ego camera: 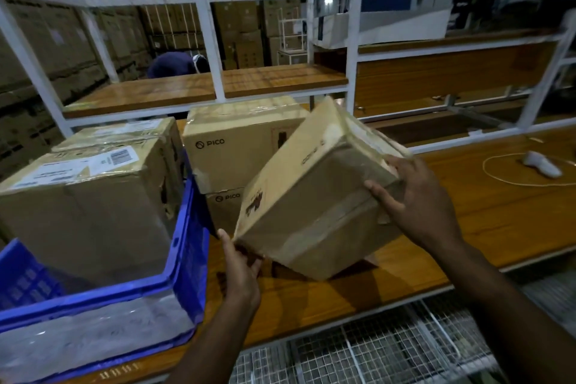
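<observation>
A: Dim in here, far stacks almost black. Light from above glares off the wooden bench (498,221).
B: And the cardboard box (311,203) shadows it underneath. The white rack (205,40) bows outward, upper right smeared.

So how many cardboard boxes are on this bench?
5: held box, tilted; upper box and lower box stacked behind it; labelled box in blue crate; rear box behind that. More may be hidden.

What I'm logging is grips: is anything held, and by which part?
A tilted box, in both hands: the left hand grips its lowest corner, the right hand holds its right side.
</observation>
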A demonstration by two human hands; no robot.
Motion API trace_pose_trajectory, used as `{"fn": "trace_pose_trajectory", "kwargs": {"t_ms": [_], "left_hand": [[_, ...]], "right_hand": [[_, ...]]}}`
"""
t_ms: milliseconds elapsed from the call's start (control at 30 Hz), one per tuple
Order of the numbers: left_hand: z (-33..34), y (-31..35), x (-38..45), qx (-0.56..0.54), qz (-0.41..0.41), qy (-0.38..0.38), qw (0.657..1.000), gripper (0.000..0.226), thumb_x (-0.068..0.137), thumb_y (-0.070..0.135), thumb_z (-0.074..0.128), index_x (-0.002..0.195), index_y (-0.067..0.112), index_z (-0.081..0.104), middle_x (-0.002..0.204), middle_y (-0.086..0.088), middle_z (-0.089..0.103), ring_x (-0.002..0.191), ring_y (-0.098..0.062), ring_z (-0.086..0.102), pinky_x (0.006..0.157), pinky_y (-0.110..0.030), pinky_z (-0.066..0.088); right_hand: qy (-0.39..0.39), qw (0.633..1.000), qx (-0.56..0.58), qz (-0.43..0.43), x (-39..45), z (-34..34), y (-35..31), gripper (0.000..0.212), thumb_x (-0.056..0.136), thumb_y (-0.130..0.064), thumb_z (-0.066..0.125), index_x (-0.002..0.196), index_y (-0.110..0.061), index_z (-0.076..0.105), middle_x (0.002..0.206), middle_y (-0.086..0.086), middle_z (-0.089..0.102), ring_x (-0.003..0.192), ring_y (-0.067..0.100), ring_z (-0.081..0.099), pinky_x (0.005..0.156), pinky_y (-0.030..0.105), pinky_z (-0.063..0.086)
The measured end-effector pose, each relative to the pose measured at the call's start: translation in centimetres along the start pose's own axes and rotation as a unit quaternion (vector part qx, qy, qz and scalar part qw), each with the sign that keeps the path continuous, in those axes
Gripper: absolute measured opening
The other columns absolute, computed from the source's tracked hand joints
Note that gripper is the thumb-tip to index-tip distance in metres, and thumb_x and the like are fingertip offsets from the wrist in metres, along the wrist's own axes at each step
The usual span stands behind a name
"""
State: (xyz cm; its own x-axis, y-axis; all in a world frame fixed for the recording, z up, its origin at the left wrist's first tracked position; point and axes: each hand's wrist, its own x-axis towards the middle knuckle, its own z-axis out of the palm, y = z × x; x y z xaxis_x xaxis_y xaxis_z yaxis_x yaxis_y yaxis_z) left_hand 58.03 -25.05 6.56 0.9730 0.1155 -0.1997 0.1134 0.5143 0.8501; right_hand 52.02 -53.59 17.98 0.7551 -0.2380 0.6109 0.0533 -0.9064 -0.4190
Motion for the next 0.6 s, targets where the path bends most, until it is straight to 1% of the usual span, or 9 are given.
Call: {"fn": "trace_pose_trajectory", "kwargs": {"t_ms": [67,133,167,233,267,333,400,467,600], "left_hand": [[1.3,0.6,-0.4,0.009,0.040,-0.031,0.999,0.082,0.089,0.080,0.031,0.149,0.025,0.045,0.145,-0.003,0.056,0.131,-0.022,0.053,0.105,-0.042,0.045],[2.7,1.1,-0.9,0.037,0.070,-0.061,0.995,0.078,0.088,0.081,0.036,0.143,0.029,0.053,0.137,0.001,0.063,0.125,-0.019,0.059,0.105,-0.045,0.047],[3.3,1.2,-1.1,0.054,0.085,-0.072,0.992,0.075,0.087,0.081,0.039,0.139,0.030,0.056,0.131,0.005,0.067,0.119,-0.015,0.063,0.099,-0.044,0.050],[4.5,1.0,-1.4,0.084,0.117,-0.091,0.985,0.062,0.090,0.074,0.045,0.133,0.031,0.059,0.120,0.013,0.071,0.108,-0.005,0.067,0.085,-0.033,0.054],[5.0,0.8,-1.5,0.098,0.133,-0.097,0.981,0.055,0.092,0.066,0.046,0.131,0.029,0.059,0.117,0.014,0.072,0.106,-0.002,0.067,0.081,-0.029,0.054],[6.1,0.5,-1.6,0.125,0.149,-0.109,0.975,0.048,0.092,0.056,0.052,0.128,0.025,0.058,0.114,0.015,0.072,0.106,-0.005,0.067,0.081,-0.029,0.052],[7.5,0.0,-1.5,0.151,0.131,-0.128,0.971,0.043,0.089,0.052,0.064,0.124,0.027,0.060,0.114,0.012,0.071,0.108,-0.012,0.067,0.086,-0.037,0.055],[9.0,-0.8,-1.4,0.179,0.116,-0.140,0.967,0.042,0.088,0.049,0.066,0.125,0.029,0.060,0.118,0.012,0.070,0.111,-0.013,0.066,0.091,-0.040,0.055],[12.0,-2.0,-0.8,0.227,0.117,-0.146,0.956,0.044,0.095,0.045,0.061,0.136,0.033,0.055,0.129,0.008,0.065,0.113,-0.013,0.066,0.087,-0.037,0.056]], "right_hand": [[0.016,0.998,0.031,0.046,-0.6,0.0,1.7,0.071,0.084,-0.080,0.040,0.134,-0.031,0.049,0.123,-0.002,0.051,0.109,0.017,0.052,0.071,0.032,0.047],[0.025,0.993,0.068,0.095,-1.2,0.0,3.5,0.066,0.086,-0.079,0.040,0.129,-0.032,0.052,0.111,-0.005,0.051,0.099,0.016,0.054,0.063,0.029,0.042],[0.025,0.990,0.083,0.113,-1.4,0.0,4.3,0.063,0.087,-0.078,0.040,0.127,-0.031,0.054,0.107,-0.006,0.050,0.096,0.017,0.055,0.062,0.029,0.042],[0.023,0.985,0.097,0.138,-1.5,0.1,6.0,0.061,0.087,-0.076,0.041,0.123,-0.029,0.057,0.105,-0.005,0.053,0.093,0.017,0.056,0.061,0.029,0.042],[0.026,0.983,0.098,0.150,-1.5,0.2,6.8,0.061,0.087,-0.076,0.040,0.120,-0.029,0.059,0.104,-0.004,0.056,0.090,0.017,0.056,0.060,0.029,0.042],[0.040,0.979,0.097,0.175,-1.3,0.2,8.4,0.059,0.088,-0.076,0.039,0.112,-0.028,0.062,0.101,-0.003,0.060,0.087,0.019,0.057,0.062,0.033,0.046],[0.044,0.974,0.092,0.204,-1.1,0.1,10.6,0.059,0.088,-0.075,0.039,0.105,-0.023,0.062,0.098,0.001,0.061,0.087,0.024,0.059,0.068,0.039,0.050],[0.026,0.970,0.091,0.226,-0.8,0.0,12.8,0.059,0.089,-0.072,0.040,0.104,-0.020,0.063,0.098,0.004,0.063,0.086,0.027,0.060,0.070,0.040,0.051],[-0.025,0.962,0.120,0.243,0.1,0.5,16.3,0.045,0.088,-0.071,0.044,0.098,-0.030,0.058,0.090,-0.005,0.062,0.071,0.008,0.053,0.059,0.028,0.038]]}}
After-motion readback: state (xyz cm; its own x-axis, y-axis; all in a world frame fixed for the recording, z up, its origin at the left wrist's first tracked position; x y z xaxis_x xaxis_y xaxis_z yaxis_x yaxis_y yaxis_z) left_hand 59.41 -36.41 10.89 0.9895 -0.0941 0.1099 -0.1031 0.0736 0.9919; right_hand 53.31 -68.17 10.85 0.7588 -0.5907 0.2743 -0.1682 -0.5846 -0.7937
